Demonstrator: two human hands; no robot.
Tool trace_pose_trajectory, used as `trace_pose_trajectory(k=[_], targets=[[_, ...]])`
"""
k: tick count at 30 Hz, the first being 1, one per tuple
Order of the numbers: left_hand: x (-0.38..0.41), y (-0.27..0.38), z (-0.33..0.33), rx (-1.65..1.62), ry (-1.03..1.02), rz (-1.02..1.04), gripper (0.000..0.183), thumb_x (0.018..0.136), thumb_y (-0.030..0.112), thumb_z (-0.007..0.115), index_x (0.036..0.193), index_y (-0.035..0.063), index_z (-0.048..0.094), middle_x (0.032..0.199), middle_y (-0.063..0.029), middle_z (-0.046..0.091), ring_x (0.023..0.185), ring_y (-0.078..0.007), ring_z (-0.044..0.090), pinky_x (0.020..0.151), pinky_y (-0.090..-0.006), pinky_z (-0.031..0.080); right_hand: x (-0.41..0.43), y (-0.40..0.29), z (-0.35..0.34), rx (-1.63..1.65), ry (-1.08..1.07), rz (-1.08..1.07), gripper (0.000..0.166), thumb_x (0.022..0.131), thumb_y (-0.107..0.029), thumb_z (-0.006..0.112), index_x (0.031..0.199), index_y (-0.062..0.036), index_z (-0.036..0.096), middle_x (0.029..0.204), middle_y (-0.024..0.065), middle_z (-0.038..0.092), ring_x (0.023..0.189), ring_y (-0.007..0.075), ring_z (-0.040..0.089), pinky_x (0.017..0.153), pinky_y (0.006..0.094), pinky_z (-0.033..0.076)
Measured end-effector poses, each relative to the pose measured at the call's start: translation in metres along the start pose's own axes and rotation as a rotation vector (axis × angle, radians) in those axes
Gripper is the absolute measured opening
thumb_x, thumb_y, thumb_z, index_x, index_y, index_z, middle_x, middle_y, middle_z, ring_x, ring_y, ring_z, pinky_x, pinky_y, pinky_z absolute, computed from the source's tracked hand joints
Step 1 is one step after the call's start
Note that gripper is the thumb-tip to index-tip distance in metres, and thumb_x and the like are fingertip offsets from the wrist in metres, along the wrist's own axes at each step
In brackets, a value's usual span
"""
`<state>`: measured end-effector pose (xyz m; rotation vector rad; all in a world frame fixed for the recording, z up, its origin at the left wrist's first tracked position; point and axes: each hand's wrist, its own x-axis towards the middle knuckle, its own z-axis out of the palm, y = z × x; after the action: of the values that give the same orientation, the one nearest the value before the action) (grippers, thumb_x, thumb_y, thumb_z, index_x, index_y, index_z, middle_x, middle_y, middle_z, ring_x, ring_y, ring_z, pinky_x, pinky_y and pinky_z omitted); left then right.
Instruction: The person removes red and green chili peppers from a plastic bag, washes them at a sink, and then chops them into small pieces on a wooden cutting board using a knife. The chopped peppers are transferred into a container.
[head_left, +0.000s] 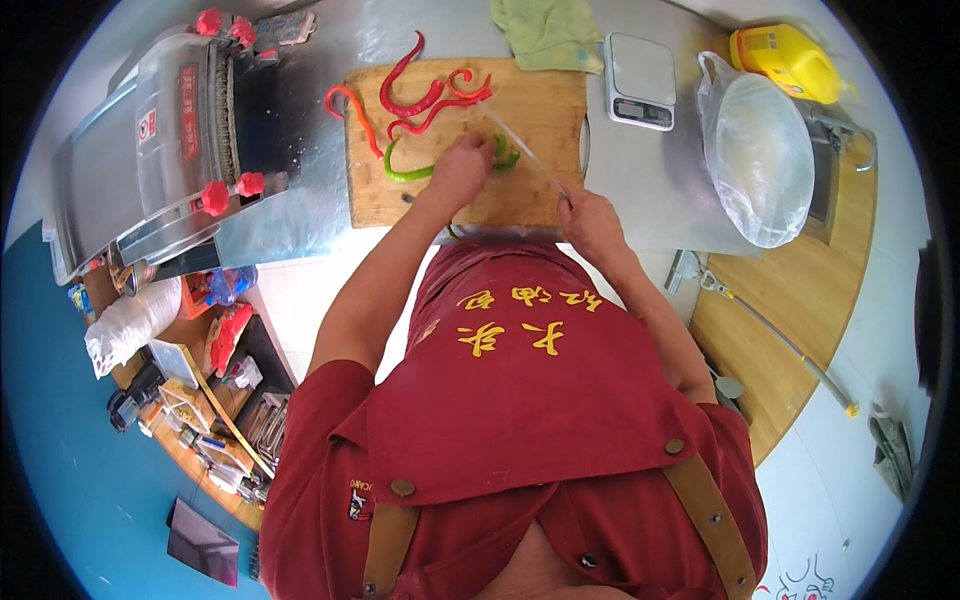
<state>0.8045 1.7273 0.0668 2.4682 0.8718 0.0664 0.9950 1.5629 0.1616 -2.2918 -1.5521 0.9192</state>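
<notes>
A wooden cutting board (525, 202) lies on a metal worktop before me. My left hand (466, 166) is closed over a long green chili pepper (409, 175) on the board, and a curled green end (508, 160) shows on its other side. In my right hand (592, 223), at the board's right front edge, is the handle of a knife (525, 147); its thin blade slants up and left above the board. Several red chili peppers (412, 109) lie curved at the back of the board. An orange-red chili pepper (365, 124) hangs over the left edge.
A kitchen scale (641, 79) and a green cloth (546, 34) are behind and right. Farther right stand a plastic-covered bowl (765, 161) and a yellow jug (787, 60). A metal machine with red knobs (169, 127) occupies the left of the worktop.
</notes>
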Motion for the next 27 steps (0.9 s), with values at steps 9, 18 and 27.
trace_pose_trajectory(k=[9, 18, 27], targets=[[-0.022, 0.013, -0.010, -0.012, 0.332, 0.115, 0.042, 0.084, 0.010, 0.067, 0.124, 0.0017, 0.061, 0.115, -0.0168, 0.061, 0.108, -0.0363, 0.059, 0.091, -0.0471, 0.049, -0.012, 0.009, -0.015, 0.077, 0.003, -0.018, 0.024, 0.095, -0.017, 0.053, 0.113, -0.0037, 0.063, 0.086, 0.0264, 0.068, 0.081, 0.0467, 0.065, 0.074, 0.0561, 0.052], [-0.023, 0.026, 0.020, 0.017, 0.315, 0.052, 0.044, 0.082, 0.017, 0.073, 0.123, 0.0062, 0.061, 0.120, -0.0140, 0.058, 0.114, -0.0340, 0.056, 0.095, -0.0472, 0.044, -0.016, 0.011, -0.009, 0.124, 0.005, -0.062, 0.025, 0.098, -0.017, 0.053, 0.116, -0.0016, 0.061, 0.083, 0.0293, 0.065, 0.080, 0.0490, 0.063, 0.070, 0.0545, 0.049], [-0.017, 0.033, 0.035, 0.087, 0.379, 0.045, 0.020, 0.088, 0.017, 0.063, 0.105, 0.0065, 0.065, 0.113, -0.0136, 0.060, 0.108, -0.0329, 0.057, 0.091, -0.0486, 0.044, -0.019, 0.021, -0.009, 0.143, -0.007, -0.042, 0.031, 0.098, -0.018, 0.053, 0.123, -0.0029, 0.063, 0.082, 0.0294, 0.065, 0.078, 0.0482, 0.064, 0.069, 0.0506, 0.050]])
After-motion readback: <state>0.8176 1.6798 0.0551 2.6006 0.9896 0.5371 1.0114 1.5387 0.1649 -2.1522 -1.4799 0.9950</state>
